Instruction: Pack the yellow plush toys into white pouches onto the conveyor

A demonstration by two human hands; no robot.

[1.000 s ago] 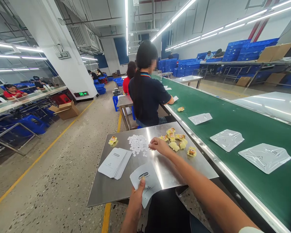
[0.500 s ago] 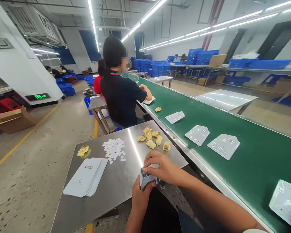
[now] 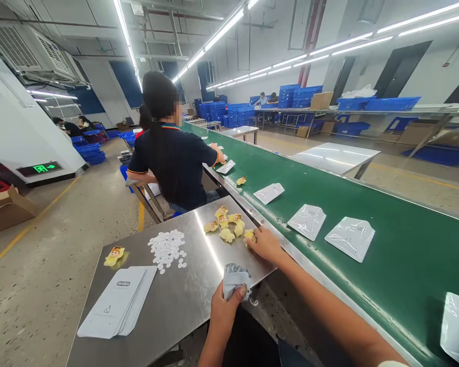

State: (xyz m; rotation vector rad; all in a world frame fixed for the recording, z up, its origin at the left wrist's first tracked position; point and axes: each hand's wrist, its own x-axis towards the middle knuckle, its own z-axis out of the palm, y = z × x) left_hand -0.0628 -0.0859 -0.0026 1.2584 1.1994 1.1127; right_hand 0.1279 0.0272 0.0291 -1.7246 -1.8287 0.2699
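Note:
My left hand (image 3: 225, 311) grips a small grey-white plastic pouch (image 3: 235, 281) near the front edge of the metal table. The pouch's mouth faces up, and a small metal-looking piece shows by my thumb. At the table's right edge, the fingers of my right hand (image 3: 266, 244) close around a small yellow doll (image 3: 249, 235), partly hidden by them. Just left of it lie several similar yellow dolls (image 3: 222, 221) in a cluster. Small white round discs (image 3: 167, 248) form a pile farther left. Flat white printed pouches (image 3: 117, 303) are stacked at the table's left, with another yellow doll (image 3: 113, 256) behind them.
Beside the metal table (image 3: 168, 306) runs a green conveyor belt (image 3: 329, 188) with several pouches (image 3: 350, 237) and a yellow doll (image 3: 240, 181) on it. A co-worker (image 3: 168, 158) in a dark shirt sits ahead at the belt. Blue bins stand farther back.
My right hand has left the pouch and moved forward and right to the yellow doll at the table edge. My left hand still holds the pouch. The view has shifted somewhat to the right.

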